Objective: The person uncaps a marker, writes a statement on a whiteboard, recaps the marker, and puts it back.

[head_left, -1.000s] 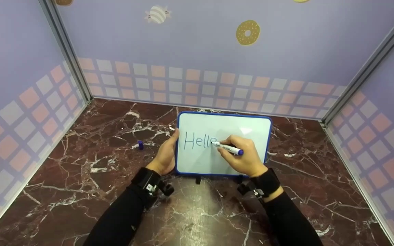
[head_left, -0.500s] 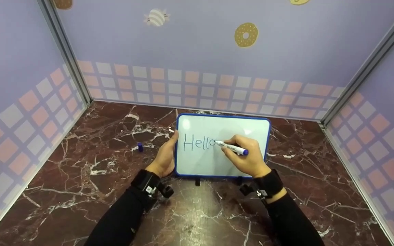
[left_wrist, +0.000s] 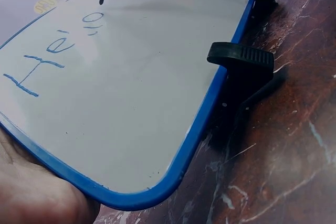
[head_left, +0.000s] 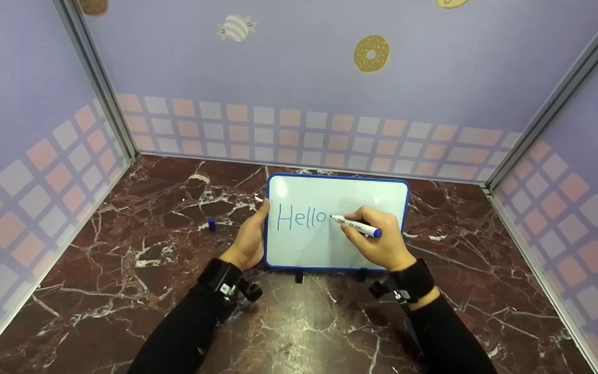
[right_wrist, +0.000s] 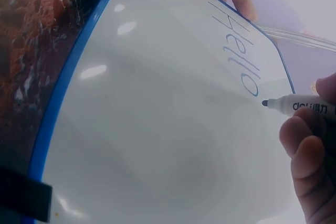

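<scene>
A whiteboard (head_left: 299, 244) with a blue frame stands tilted back on black feet (left_wrist: 244, 64). Blue handwriting reading "Hello" (head_left: 301, 217) runs across its left half. At the left edge, my left hand (head_left: 249, 236) grips the board, its thumb along the frame and the other fingers mostly hidden behind. My right hand (head_left: 379, 236) pinches a white marker (right_wrist: 304, 104) with a blue end, uncapped. The marker's dark tip is just right of the "o"; whether it touches the surface I cannot tell. A blue marker cap (head_left: 212, 224) lies on the table left of the board.
The tabletop (head_left: 96, 291) is dark red with white marbled veins. Purple panels (head_left: 299, 62) with printed sweets and checks close off the back and both sides. Grey metal posts (head_left: 104, 93) stand at the corners.
My right hand has shifted right with the marker, whose tip moved off the "o", now fully visible. My left hand keeps its hold on the whiteboard.
</scene>
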Tool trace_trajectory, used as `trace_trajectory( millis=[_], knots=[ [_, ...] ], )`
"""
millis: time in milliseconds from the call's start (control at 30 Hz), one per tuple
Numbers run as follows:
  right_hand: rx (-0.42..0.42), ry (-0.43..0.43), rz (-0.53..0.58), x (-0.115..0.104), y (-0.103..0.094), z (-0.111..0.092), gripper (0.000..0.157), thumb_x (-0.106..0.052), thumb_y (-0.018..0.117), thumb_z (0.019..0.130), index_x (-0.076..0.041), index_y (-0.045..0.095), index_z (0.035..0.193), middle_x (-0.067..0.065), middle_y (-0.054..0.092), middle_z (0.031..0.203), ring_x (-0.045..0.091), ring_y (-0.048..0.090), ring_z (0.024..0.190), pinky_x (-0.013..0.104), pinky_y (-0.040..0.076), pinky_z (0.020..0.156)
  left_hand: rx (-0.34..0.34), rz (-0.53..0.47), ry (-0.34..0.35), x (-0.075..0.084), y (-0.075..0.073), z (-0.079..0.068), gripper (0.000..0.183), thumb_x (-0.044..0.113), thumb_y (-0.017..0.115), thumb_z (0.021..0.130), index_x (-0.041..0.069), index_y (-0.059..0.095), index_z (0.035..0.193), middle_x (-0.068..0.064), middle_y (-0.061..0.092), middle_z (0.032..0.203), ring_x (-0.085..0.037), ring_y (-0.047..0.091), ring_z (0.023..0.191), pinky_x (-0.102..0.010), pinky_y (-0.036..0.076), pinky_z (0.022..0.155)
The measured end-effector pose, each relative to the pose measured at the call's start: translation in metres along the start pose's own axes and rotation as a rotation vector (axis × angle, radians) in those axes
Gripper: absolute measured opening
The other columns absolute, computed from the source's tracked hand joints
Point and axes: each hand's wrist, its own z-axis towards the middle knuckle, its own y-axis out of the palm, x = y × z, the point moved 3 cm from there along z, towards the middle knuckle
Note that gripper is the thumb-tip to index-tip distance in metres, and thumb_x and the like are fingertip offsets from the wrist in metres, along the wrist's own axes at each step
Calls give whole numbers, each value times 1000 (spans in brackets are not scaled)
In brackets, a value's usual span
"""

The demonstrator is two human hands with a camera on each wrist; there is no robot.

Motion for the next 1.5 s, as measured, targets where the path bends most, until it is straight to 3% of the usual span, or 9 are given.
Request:
trace_trajectory(
  millis=[600,867,1067,1500],
  knots=[
    [22,-2,2,1,-4,-1,17,9,85,86,-2,77,96,7,79,88,13,61,64,20,49,59,23,-5,-11,0,1,0,72,67,45,114,17,54,165,-13,70,144,-32,68,127,-51,54,106],
    [30,1,1,3,-4,-1,18,11,85,86,-3,77,95,8,80,90,13,60,63,19,48,59,-7,0,-15,0,0,-1,73,69,43,114,22,48,169,-11,68,146,-32,66,127,-52,53,106],
    [53,-8,-15,5,-2,-2,19,13,86,83,0,76,92,13,80,89,15,60,62,19,48,60,0,-10,-13,1,1,-1,73,68,44,114,19,51,167,-11,69,144,-32,68,125,-52,54,106],
    [37,7,-9,3,-2,-2,15,5,87,89,-4,77,95,9,82,95,13,60,64,19,47,61,21,-1,-5,1,0,0,72,67,45,114,19,51,167,-13,67,148,-32,66,129,-52,53,108]
  ],
)
